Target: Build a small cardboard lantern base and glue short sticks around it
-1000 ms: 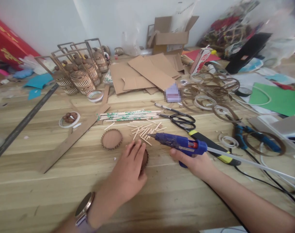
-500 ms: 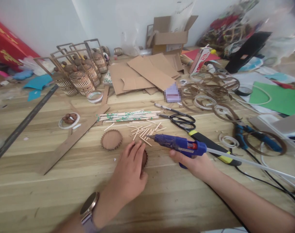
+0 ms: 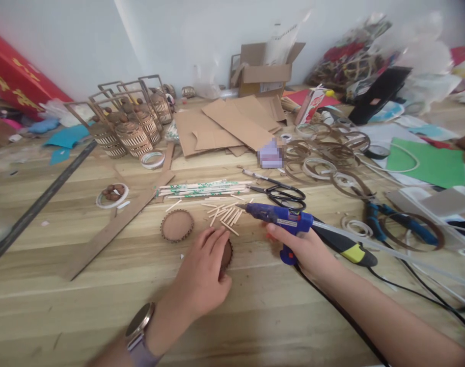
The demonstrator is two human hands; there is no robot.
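Observation:
My right hand (image 3: pixel 306 252) is wrapped round a blue glue gun (image 3: pixel 280 214), whose nozzle points left above a loose pile of short wooden sticks (image 3: pixel 230 214). A long white glue stick (image 3: pixel 354 237) runs out of its back end. My left hand (image 3: pixel 205 267), with a watch on the wrist, grips a round brown disc (image 3: pixel 227 254) with a beaded edge. The fingers lie over it, with the thumb at its near side, so most of it is hidden. Beside that hand, to the left, a second such disc (image 3: pixel 177 226) lies flat on the table.
Wrapped sticks (image 3: pixel 201 189), black scissors (image 3: pixel 288 196) and a black-and-yellow tool (image 3: pixel 343 244) lie beyond my hands. Coiled brown strips (image 3: pixel 331 145) and blue-handled pliers (image 3: pixel 408 224) are at right. Small lantern-like baskets (image 3: pixel 133 135) stand at back left, near cardboard sheets (image 3: pixel 213 125). A cord trails from the gun.
The glue gun has lifted and tilted slightly, and more of its handle shows below my right hand. My left hand stays on the disc. The view has shifted a little.

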